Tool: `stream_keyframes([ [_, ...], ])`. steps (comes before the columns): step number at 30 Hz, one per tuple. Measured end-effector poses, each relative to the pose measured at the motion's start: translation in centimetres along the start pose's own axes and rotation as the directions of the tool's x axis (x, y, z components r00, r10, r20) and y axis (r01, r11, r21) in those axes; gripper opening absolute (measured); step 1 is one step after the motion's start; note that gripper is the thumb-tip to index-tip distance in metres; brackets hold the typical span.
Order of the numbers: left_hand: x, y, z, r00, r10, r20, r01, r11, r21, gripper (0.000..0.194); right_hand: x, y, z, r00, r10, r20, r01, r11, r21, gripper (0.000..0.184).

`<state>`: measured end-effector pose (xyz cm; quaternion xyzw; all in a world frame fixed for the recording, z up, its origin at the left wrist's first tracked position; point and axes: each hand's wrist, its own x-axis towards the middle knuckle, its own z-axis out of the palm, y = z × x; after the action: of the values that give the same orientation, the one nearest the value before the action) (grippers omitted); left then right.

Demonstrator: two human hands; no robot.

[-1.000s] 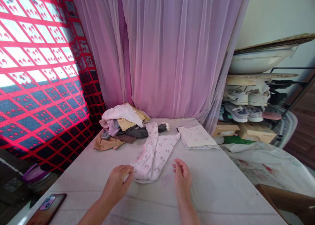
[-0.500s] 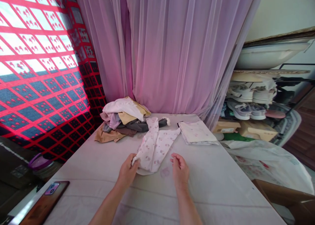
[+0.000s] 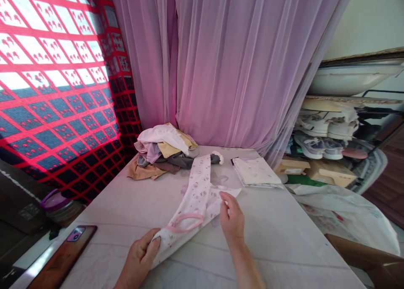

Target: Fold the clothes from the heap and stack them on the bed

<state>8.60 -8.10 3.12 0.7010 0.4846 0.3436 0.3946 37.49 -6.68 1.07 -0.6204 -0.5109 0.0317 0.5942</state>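
A white child's shirt (image 3: 199, 183) with a small print and a pink-edged neckline lies stretched across the bed surface, one sleeve pointing away from me. My left hand (image 3: 140, 255) is closed on its near left end and lifts that end a little. At the shirt's right side, my right hand (image 3: 232, 217) has its fingers curled in against the cloth edge, which runs straight between both hands. The fingertips partly hide the cloth there. The other sleeve lies beyond my right hand.
A heap of clothes (image 3: 164, 148) sits at the far left, and folded cloths (image 3: 257, 171) lie at the far right. A phone (image 3: 65, 255) is at the near left edge. Shelves with shoes (image 3: 318, 148) and a cardboard box (image 3: 362, 255) stand to the right.
My left hand has drawn the shirt's near end left and toward me, turning it so the pink neckline shows. My right hand stays about where it was, now against the cloth.
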Motion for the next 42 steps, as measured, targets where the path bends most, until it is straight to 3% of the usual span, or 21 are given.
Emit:
stream_keyframes([
  [2, -0.9, 0.6, 0.0, 1.000, 0.014, 0.012, -0.014, 1.000, -0.012, 0.038, -0.3, -1.5, 0.0, 0.963, -0.143, 0.228, 0.145, 0.989, 0.008, 0.033],
  [3, -1.2, 0.9, 0.0, 1.000, 0.020, 0.004, -0.020, 0.999, -0.026, 0.039, -0.5, -2.2, 0.0, 0.913, -0.174, 0.370, 0.182, 0.983, 0.012, 0.036],
  [5, -1.5, 1.4, -0.3, 0.998, 0.037, -0.045, -0.039, 0.998, -0.056, 0.040, -1.3, -3.0, 0.1, 0.767, -0.158, 0.622, 0.201, 0.980, 0.002, 0.046],
  [7, -1.5, 1.7, -0.9, 0.993, 0.071, -0.091, -0.077, 0.995, -0.070, 0.039, -1.9, -3.4, 0.4, 0.671, -0.091, 0.736, 0.180, 0.983, -0.042, 0.053],
  [8, -1.4, 1.7, -1.3, 0.991, 0.094, -0.091, -0.100, 0.993, -0.068, 0.038, -2.0, -3.4, 0.6, 0.668, -0.057, 0.742, 0.157, 0.985, -0.066, 0.050],
  [11, -1.1, 1.8, -2.4, 0.986, 0.161, -0.049, -0.163, 0.986, -0.027, 0.038, -1.5, -3.4, 1.2, 0.750, -0.002, 0.662, 0.078, 0.993, -0.085, 0.029],
  [14, -0.5, 2.3, -3.7, 0.978, 0.205, 0.036, -0.208, 0.975, 0.085, 0.034, 0.5, -4.2, 0.9, 0.831, -0.010, 0.556, 0.045, 0.998, -0.050, 0.030],
  [17, 1.2, 3.6, -5.6, 0.970, 0.225, 0.093, -0.242, 0.936, 0.255, 0.029, 3.5, -6.5, -0.5, 0.911, -0.024, 0.412, 0.047, 0.998, -0.046, 0.037],
  [21, 4.6, 7.0, -9.1, 0.957, 0.287, -0.033, -0.248, 0.874, 0.417, 0.029, 8.1, -11.2, -3.0, 0.983, -0.085, 0.164, 0.111, 0.982, -0.152, 0.041],
  [24, 6.5, 10.1, -11.6, 0.921, 0.366, -0.132, -0.272, 0.849, 0.453, 0.026, 10.9, -14.6, -5.0, 0.980, -0.185, 0.067, 0.196, 0.954, -0.229, 0.042],
  [26, 7.3, 11.8, -13.0, 0.905, 0.369, -0.210, -0.229, 0.841, 0.491, 0.024, 12.2, -16.2, -6.5, 0.969, -0.234, 0.082, 0.247, 0.936, -0.251, 0.041],
  [29, 8.3, 13.3, -14.6, 0.883, 0.362, -0.298, -0.181, 0.850, 0.495, 0.024, 13.4, -17.5, -8.4, 0.936, -0.222, 0.274, 0.292, 0.924, -0.246, 0.040],
  [32, 9.3, 14.0, -15.1, 0.865, 0.316, -0.390, -0.184, 0.923, 0.339, 0.030, 14.1, -17.8, -9.9, 0.835, -0.177, 0.521, 0.358, 0.894, -0.270, 0.037],
  [34, 9.9, 14.4, -14.9, 0.865, 0.256, -0.432, -0.190, 0.963, 0.191, 0.037, 14.7, -17.5, -10.7, 0.782, -0.159, 0.602, 0.426, 0.842, -0.331, 0.029],
  [36, 10.0, 14.9, -14.4, 0.864, 0.228, -0.448, -0.192, 0.973, 0.124, 0.042, 15.3, -16.9, -11.4, 0.793, -0.123, 0.597, 0.442, 0.790, -0.425, 0.019],
  [38, 9.8, 15.6, -14.0, 0.845, 0.270, -0.463, -0.184, 0.957, 0.223, 0.042, 15.9, -16.1, -12.1, 0.845, -0.078, 0.528, 0.378, 0.787, -0.488, 0.014],
  [40, 9.5, 16.3, -13.8, 0.818, 0.356, -0.452, -0.147, 0.889, 0.435, 0.040, 16.1, -15.3, -12.8, 0.894, -0.024, 0.447, 0.251, 0.853, -0.457, 0.014],
  [42, 9.3, 17.1, -14.1, 0.802, 0.427, -0.418, -0.101, 0.787, 0.609, 0.038, 15.9, -14.6, -13.4, 0.913, 0.039, 0.405, 0.097, 0.946, -0.310, 0.020],
])
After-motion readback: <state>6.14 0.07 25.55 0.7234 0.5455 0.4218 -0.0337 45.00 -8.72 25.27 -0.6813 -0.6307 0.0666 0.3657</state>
